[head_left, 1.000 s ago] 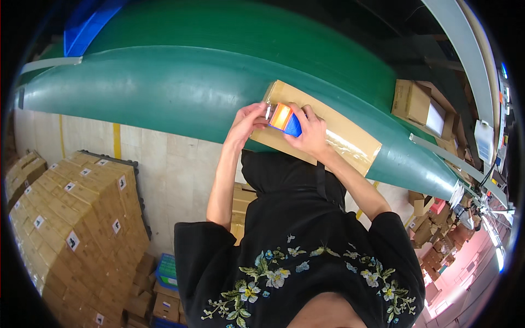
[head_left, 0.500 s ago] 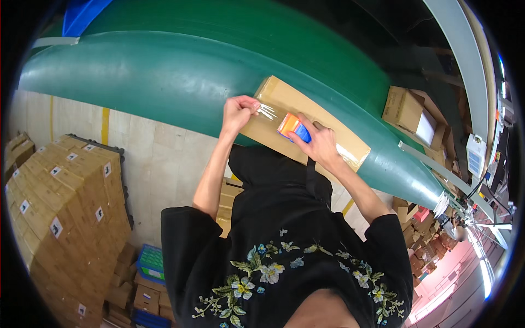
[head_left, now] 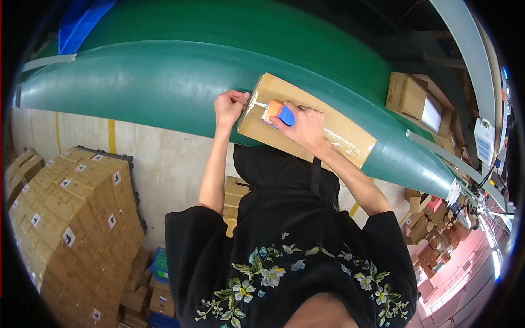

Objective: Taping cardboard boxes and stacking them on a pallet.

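A long brown cardboard box (head_left: 339, 117) lies on the green conveyor belt in front of me, with shiny clear tape along its top. My right hand (head_left: 307, 127) grips an orange and blue tape dispenser (head_left: 278, 113) low over the left half of the box. From the dispenser a short stretch of clear tape (head_left: 260, 104) runs toward the box's left end. There my left hand (head_left: 229, 107) is closed in a pinch just beyond the box edge, at the tape's end. Its fingertips partly hide the tape.
A metal side rail (head_left: 456, 164) crosses the belt on the right, near an open carton (head_left: 410, 98). On the floor at left stands a large stack of labelled cartons (head_left: 82, 202), with a green and blue crate (head_left: 159, 264) beside it. A blue sheet-like piece (head_left: 82, 24) shows at upper left.
Both hands have shifted left along the box. My left hand has moved past the box's left end, and the tape dispenser in my right hand has come closer to that end.
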### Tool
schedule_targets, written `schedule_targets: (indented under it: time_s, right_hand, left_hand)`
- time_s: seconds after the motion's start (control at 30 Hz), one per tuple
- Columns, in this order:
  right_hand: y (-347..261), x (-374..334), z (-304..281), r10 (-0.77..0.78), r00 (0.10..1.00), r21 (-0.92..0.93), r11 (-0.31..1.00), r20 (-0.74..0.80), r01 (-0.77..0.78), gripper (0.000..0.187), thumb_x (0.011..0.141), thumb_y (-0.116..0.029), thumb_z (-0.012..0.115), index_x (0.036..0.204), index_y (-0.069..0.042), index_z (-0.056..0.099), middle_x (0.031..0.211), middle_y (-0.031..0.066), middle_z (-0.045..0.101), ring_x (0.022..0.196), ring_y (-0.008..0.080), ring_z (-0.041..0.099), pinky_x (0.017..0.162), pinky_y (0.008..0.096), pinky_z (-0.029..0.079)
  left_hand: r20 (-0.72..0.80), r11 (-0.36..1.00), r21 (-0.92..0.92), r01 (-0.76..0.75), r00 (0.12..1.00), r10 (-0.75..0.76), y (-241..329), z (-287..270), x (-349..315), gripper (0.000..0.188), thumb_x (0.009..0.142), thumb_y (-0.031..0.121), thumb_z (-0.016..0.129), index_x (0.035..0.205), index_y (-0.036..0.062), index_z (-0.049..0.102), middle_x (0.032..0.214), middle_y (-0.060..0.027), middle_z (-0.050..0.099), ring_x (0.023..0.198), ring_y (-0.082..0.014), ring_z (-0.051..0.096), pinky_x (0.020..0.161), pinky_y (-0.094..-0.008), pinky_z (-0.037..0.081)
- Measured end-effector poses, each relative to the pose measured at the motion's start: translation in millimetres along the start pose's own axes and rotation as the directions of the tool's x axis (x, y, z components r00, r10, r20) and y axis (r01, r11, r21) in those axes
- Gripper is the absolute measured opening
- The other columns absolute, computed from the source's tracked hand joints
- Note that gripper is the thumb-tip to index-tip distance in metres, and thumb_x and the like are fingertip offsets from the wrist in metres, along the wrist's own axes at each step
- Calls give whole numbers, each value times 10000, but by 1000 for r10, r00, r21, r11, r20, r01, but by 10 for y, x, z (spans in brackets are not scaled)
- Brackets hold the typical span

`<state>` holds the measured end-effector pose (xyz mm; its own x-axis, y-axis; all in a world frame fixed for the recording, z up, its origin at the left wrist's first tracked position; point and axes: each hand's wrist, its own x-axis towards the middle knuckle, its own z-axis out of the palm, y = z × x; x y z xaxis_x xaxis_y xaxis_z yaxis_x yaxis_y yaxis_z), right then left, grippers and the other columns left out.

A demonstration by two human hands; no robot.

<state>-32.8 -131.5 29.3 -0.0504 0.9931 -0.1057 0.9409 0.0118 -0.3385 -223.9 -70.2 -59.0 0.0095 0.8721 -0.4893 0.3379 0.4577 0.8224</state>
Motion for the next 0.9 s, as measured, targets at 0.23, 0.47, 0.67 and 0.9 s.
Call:
schedule_targets:
  time_s: [0.23, 0.47, 0.67, 0.9]
  right_hand:
    - [-24, -3, -8, 97, 993, 24, 995, -66, -96, 435, 695, -537, 632, 873, -140, 648, 519, 82, 574, 476, 246, 586, 449, 362, 454]
    - [-35, 40, 24, 14, 994, 71, 997, 104, -21, 461, 715, -561, 593, 874, -131, 634, 576, 95, 593, 556, 274, 610, 478, 400, 440]
    - [55, 21, 73, 9, 993, 241, 970, 114, -36, 456, 701, -538, 618, 860, -111, 634, 610, 111, 602, 591, 285, 611, 501, 402, 439]
    - [725, -575, -128, -12, 994, 323, 946, 110, -24, 439, 740, -520, 598, 945, -135, 642, 625, 116, 610, 619, 292, 615, 543, 400, 459]
  left_hand:
    - [-58, 817, 554, -159, 972, 229, -293, 37, -33, 458, 897, 379, 473, 1148, 0, 529, 1334, -208, 378, 1195, -323, 410, 935, -385, 371]
    - [209, 998, 58, -6, 978, -6, -126, 341, 0, 551, 951, 431, 290, 1188, -26, 489, 1111, -179, 580, 1021, -289, 542, 872, -359, 405]
    - [231, 984, 140, -108, 970, 73, -202, 291, 138, 605, 942, 475, 266, 1039, -43, 563, 957, -206, 621, 899, -336, 575, 805, -411, 418]
    - [-125, 809, 585, 57, 992, 20, 68, 297, -3, 778, 895, 590, 178, 1175, -54, 513, 1148, -284, 523, 1116, -427, 451, 962, -447, 336]
